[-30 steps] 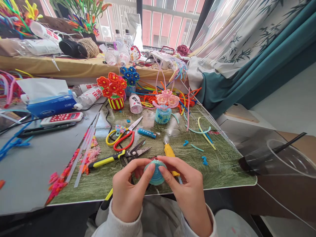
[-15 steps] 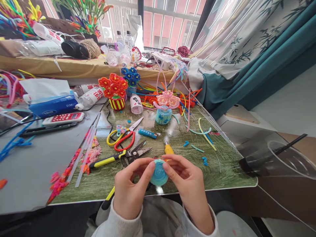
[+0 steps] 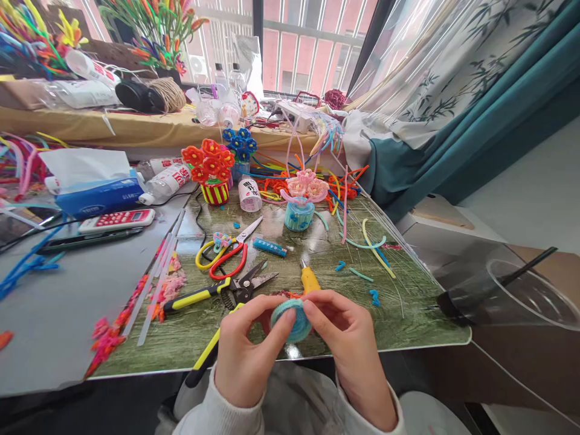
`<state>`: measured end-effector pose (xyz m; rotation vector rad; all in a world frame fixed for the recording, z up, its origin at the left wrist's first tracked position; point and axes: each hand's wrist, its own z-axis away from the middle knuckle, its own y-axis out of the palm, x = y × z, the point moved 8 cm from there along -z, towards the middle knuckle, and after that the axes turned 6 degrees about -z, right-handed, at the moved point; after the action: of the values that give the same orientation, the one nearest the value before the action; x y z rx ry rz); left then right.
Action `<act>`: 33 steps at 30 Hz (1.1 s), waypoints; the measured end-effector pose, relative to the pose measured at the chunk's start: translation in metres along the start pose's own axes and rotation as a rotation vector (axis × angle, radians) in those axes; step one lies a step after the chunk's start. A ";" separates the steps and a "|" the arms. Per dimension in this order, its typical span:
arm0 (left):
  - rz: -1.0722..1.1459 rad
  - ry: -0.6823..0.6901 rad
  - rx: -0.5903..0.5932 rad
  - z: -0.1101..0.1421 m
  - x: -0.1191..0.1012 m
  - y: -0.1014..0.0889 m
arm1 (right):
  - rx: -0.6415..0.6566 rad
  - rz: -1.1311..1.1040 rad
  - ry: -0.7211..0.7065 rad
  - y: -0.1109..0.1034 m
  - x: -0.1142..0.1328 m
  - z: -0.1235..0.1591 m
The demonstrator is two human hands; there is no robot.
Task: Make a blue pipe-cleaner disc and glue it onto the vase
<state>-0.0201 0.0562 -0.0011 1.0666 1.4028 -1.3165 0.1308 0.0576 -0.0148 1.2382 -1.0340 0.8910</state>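
Note:
Between my two hands, above the table's front edge, is a light-blue coiled pipe-cleaner disc (image 3: 299, 329). My left hand (image 3: 251, 344) pinches its left side, the thumb lying across its face. On the upper right rim, my right hand (image 3: 347, 332) grips with thumb and fingertips. Just behind them lies a yellow-handled tool with a metal tip (image 3: 310, 279), partly hidden by my fingers. Black-and-yellow shears (image 3: 222, 293) rest to the left, one handle passing under my left hand. Farther back are scissors with red and yellow handles (image 3: 229, 257) and a blue tube (image 3: 269, 247).
A pink flower in a light-blue pot (image 3: 299, 216) stands behind, with orange-red flowers in a striped pot (image 3: 215, 192) to its left. A plastic cup (image 3: 250, 194) is between them. Pipe-cleaner pieces (image 3: 378, 248) lie at right, near a clear cup with a straw (image 3: 507, 296).
The disc has tilted and shifted slightly right. My left thumb has slid farther over its face, and my left hand has moved a little to the right.

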 end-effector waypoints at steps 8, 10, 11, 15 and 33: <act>-0.041 0.165 -0.007 0.000 -0.010 0.000 | 0.001 -0.040 0.078 0.000 -0.007 -0.001; -0.040 0.196 -0.012 0.001 -0.011 0.000 | 0.002 -0.042 0.079 0.000 -0.007 -0.001; -0.044 0.214 -0.018 0.001 -0.012 0.000 | 0.001 -0.044 0.078 -0.001 -0.007 -0.001; -0.106 0.306 -0.057 0.004 -0.018 0.000 | 0.009 0.002 0.036 -0.001 -0.003 -0.001; -0.052 0.126 -0.033 0.000 -0.004 -0.004 | 0.127 0.361 -0.308 0.010 0.028 0.007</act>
<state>-0.0232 0.0564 0.0038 1.1142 1.5501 -1.2767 0.1294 0.0513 0.0151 1.3456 -1.4993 1.0746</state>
